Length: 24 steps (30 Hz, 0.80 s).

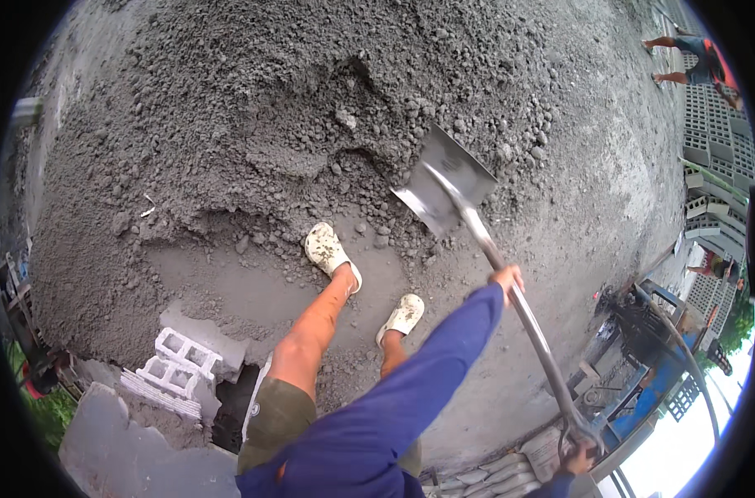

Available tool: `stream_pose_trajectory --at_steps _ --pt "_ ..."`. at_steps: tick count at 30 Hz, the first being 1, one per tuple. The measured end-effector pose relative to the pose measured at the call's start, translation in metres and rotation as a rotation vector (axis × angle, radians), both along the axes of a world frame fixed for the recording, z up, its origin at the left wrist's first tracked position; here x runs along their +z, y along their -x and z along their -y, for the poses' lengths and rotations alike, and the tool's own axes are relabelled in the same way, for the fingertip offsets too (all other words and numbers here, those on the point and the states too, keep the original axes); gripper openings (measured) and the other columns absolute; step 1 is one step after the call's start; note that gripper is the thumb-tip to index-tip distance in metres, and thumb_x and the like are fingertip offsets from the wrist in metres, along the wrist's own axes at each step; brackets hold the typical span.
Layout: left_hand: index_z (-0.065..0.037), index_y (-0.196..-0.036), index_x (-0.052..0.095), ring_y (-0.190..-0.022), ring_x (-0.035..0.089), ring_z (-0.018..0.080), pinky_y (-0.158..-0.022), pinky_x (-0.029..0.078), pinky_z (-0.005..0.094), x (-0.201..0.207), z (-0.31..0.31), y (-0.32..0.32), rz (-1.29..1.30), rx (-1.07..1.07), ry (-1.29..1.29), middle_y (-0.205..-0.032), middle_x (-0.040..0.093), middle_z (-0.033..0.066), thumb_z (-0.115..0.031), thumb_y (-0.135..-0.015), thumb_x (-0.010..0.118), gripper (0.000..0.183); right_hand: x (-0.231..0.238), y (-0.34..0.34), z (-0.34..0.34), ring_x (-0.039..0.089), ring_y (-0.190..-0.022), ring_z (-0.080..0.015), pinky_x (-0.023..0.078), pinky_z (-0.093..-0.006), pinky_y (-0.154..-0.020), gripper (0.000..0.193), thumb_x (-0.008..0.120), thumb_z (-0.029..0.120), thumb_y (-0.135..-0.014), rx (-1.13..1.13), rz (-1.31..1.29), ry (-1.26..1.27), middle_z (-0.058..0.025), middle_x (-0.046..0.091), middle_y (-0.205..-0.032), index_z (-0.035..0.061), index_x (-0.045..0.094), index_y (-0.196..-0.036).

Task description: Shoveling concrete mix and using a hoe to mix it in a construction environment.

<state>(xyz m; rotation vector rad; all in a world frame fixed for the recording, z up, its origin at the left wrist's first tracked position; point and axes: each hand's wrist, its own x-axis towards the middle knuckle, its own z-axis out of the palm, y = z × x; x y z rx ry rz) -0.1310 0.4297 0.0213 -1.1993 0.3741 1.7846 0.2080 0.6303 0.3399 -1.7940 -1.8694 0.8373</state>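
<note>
I hold a long-handled square shovel (480, 232) slantwise across my right side. My left hand (508, 281) is closed around the middle of its shaft, the arm in a blue sleeve stretched out. At the handle's top end, near the lower edge, my right hand (580, 457) is wrapped around the grip, partly hidden. The blade is a bare, shiny metal surface with little or nothing on it. It lies at the right edge of a large grey heap of crumbly, damp-looking mix (311, 108), next to loose clumps; whether it touches the ground I cannot tell.
My feet, in white clogs (326, 247), stand at the heap's near edge. Hollow concrete blocks (184, 355) are at lower left. Blue machinery (635, 407) and stacked sacks (510, 476) lie at lower right. Another person (699, 62) stands at far right near block stacks (713, 116).
</note>
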Motion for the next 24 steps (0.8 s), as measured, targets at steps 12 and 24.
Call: stream_pose_trajectory --at_steps 12,24 --pt "-0.010 -0.065 0.043 -0.050 0.047 0.0166 -0.053 0.045 0.0361 -0.013 0.142 0.025 -0.088 0.051 0.286 -0.055 0.043 0.0028 -0.016 -0.079 0.048 0.016 -0.083 0.002 0.072 0.042 -0.038 -0.0140 0.034 -0.0264 -0.036 0.016 0.052 0.004 -0.066 0.060 -0.161 0.287 -0.0042 0.043 -0.051 0.0074 0.043 -0.079" --pt "-0.008 -0.062 0.044 -0.056 0.047 0.0224 -0.062 0.044 0.0388 0.379 0.383 -0.098 -0.455 0.693 0.667 -0.055 0.045 0.0071 -0.012 -0.074 0.052 0.015 0.015 0.109 0.090 0.045 -0.052 -0.0129 0.038 -0.0249 -0.046 0.015 0.057 0.003 -0.071 0.736 -0.543 0.865 -0.0036 0.044 -0.058 0.0055 0.043 -0.073"
